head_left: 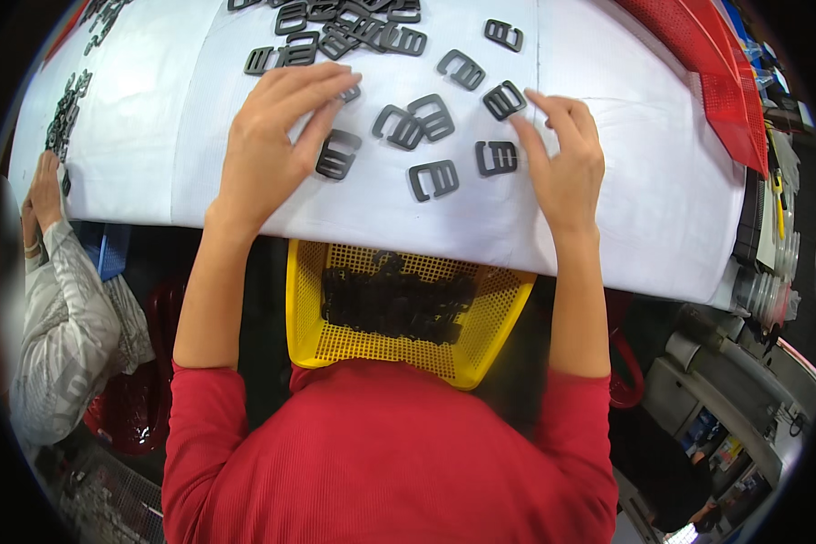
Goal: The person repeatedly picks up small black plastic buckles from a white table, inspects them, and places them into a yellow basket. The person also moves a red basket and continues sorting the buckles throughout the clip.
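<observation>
My left hand point(276, 136) reaches over the white tabletop, its thumb and fingertips closed around a mostly hidden dark buckle point(350, 93). Another slotted plastic buckle point(338, 154) lies just below that thumb. On the other side, my right hand point(567, 154) has thumb and index finger at the right edge of a black buckle point(503, 101). Between the hands, several loose buckles lie flat, among them an overlapping pair point(432, 118) and a single one point(433, 180) nearer me. A dark buckle point(496, 158) sits beside my right thumb.
A heap of buckles point(354, 23) spreads at the far edge. Below the near table edge is a yellow basket point(304, 299) with dark pieces inside. A red perforated tray point(730, 100) stands at right. At left, another person's hands point(45, 190) are by more small dark parts point(66, 118).
</observation>
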Demonstrator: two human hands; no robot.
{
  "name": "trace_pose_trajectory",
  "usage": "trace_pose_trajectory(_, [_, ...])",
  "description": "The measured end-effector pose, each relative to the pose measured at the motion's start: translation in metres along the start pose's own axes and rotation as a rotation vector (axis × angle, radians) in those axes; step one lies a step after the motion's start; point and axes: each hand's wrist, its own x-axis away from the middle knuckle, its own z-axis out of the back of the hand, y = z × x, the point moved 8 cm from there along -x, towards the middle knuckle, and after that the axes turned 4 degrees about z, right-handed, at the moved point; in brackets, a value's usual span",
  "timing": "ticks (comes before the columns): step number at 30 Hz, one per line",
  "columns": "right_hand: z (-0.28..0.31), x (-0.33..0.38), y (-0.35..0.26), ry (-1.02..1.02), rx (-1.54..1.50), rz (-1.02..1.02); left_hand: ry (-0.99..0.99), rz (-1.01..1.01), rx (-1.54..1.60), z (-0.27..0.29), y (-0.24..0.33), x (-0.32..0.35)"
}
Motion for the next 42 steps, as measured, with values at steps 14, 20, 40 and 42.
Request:
trace_pose_trajectory(14, [-0.003, 0.025, -0.012, -0.117, -0.096, -0.175, -0.175, -0.001, -0.077, -0.009, -0.003, 0.033])
trace_pose_trajectory(20, [-0.017, 0.022, -0.008, -0.129, 0.149, 0.024, -0.139, 0.165, -0.058, 0.018, -0.022, 0.052])
trace_pose_trajectory(40, [-0.035, 0.020, -0.059, -0.169, -0.119, 0.073, -0.140, -0.053, -0.248, -0.010, 0.002, 0.049])
trace_pose_trajectory(42, [-0.047, 0.019, -0.059, -0.236, -0.048, 0.119, -0.135, -0.017, -0.160, -0.010, 0.004, 0.045])
